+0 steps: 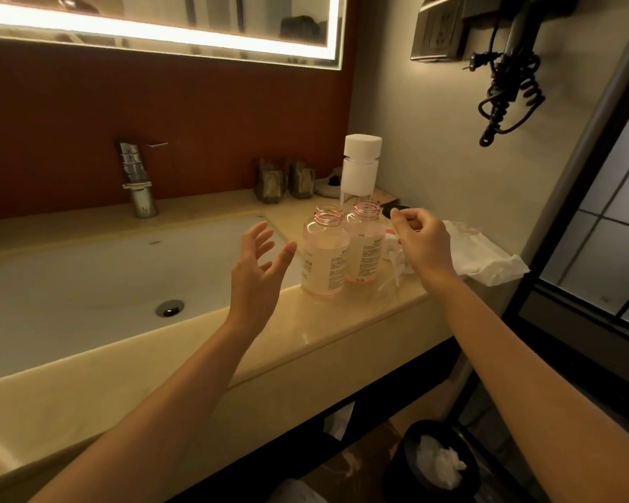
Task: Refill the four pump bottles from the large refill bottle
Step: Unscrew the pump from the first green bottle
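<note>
Head view shows the first pump bottle (324, 259) and the second pump bottle (365, 248) standing side by side on the desk (342, 321), tops off, just right of the sink (88, 285). Only two of the four can be seen. The big white bottle (361, 168) (likely the refill one) stands right behind them, cap on.

The left hand (258, 263) is spread wide and holds nothing. It is close to the first pump bottle, so a bump could tip it and spill soap. The right hand (422, 241) has curled fingers (402, 221); whether they pinch something cannot be told. Loose pumps (393, 265) lie under it and could roll off the edge.

The desk is shiny yellow stone. A white cloth (487, 259), a tap (137, 183), a lit mirror (160, 23) and a bin (433, 462) are there too.
</note>
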Motion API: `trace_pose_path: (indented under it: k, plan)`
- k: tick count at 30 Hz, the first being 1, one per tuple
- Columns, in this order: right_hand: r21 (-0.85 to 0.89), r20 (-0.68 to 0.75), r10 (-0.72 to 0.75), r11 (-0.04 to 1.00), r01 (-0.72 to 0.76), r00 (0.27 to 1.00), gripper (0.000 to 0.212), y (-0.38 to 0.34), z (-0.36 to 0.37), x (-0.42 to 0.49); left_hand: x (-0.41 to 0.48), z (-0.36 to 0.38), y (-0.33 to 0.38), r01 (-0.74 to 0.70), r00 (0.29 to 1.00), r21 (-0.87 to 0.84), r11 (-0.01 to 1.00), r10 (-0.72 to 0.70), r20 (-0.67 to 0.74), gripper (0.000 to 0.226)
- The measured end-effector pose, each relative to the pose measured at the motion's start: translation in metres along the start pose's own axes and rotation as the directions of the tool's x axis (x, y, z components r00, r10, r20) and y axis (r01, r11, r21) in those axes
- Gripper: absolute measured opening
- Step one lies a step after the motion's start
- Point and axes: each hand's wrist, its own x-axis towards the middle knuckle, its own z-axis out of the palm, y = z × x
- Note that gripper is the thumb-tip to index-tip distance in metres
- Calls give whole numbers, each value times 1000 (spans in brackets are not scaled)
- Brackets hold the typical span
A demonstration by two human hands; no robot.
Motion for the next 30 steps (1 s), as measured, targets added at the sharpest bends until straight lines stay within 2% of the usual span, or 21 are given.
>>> trace_pose_path:
  k: [4,7,10,15,18,22,24,27,30]
  plan:
    - [86,41,-76,994,72,996,30,-42,19,-21,-3,-35,11,-40,998,-33,999,38,-56,53]
    - [221,54,-147,966,132,988,16,-80,37,-44,-8,-71,19,-52,991,-67,996,44,-123,45]
    - [347,152,-221,925,157,963,10,-118,62,-71,-17,-117,21,-84,969,-25,996,76,-233,41]
    - [480,394,-351,867,136,849,6,-172,121,-132,-48,-199,18,-67,890,37,997,76,-450,44]
    - [505,497,-395,856,113,773,13,-193,151,-163,-70,-238,15,-38,838,66,997,68,-542,37]
    - [549,606,-431,835,41,668,19,-216,187,-199,-103,-291,10,-9,717,99,995,76,-692,16]
    - [557,641,-438,830,11,630,18,-223,202,-213,-115,-313,6,18,653,102,995,66,-754,13]
    - [563,682,-448,826,-24,579,17,-234,224,-236,-125,-341,0,106,593,113,988,29,-804,21]
    - [562,704,-469,827,-14,533,19,-250,245,-253,-126,-361,-4,214,599,143,966,-14,-800,37]
